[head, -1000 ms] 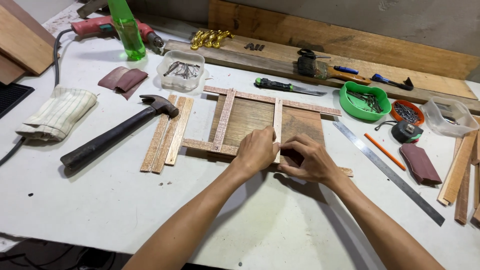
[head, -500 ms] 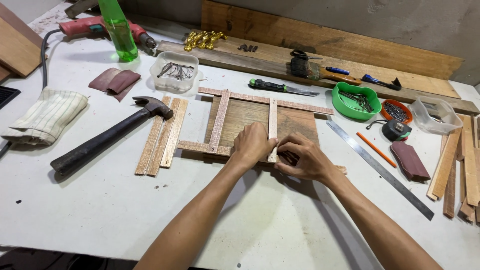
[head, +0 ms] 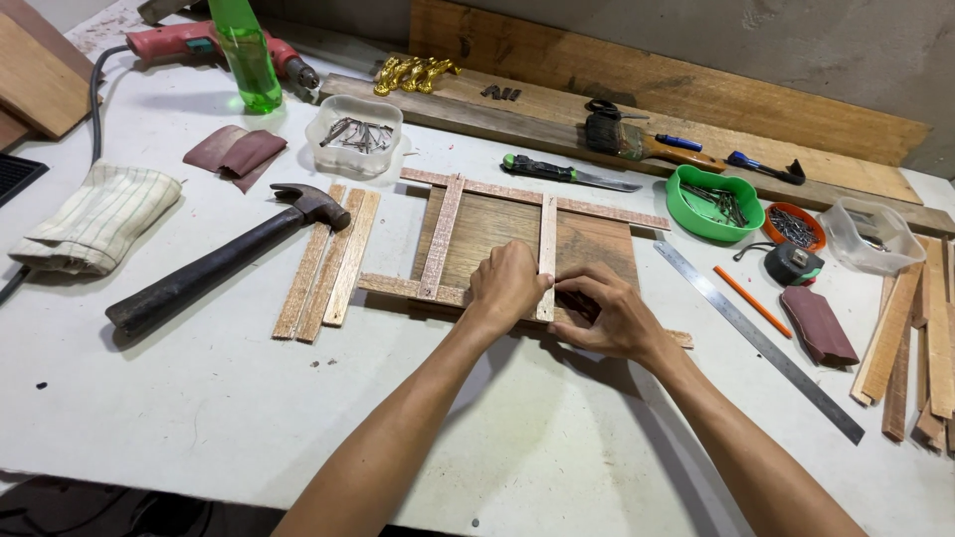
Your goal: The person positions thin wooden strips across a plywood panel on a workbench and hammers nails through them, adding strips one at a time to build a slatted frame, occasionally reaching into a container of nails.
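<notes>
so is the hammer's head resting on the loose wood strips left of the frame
Yes, the hammer lies with its steel head on top of the loose wood strips, its handle angled down to the left across the table.

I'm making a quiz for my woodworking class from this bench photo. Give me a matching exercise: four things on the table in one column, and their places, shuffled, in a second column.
Things:
1. hammer
2. steel ruler
3. green spray bottle
4. left hand

Places:
A. far left corner, beside the red drill
B. on the wooden slat frame, next to the right hand
C. left of the frame, head resting on loose slats
D. right of the frame, lying diagonally

Pairs: 1-C, 2-D, 3-A, 4-B
</notes>
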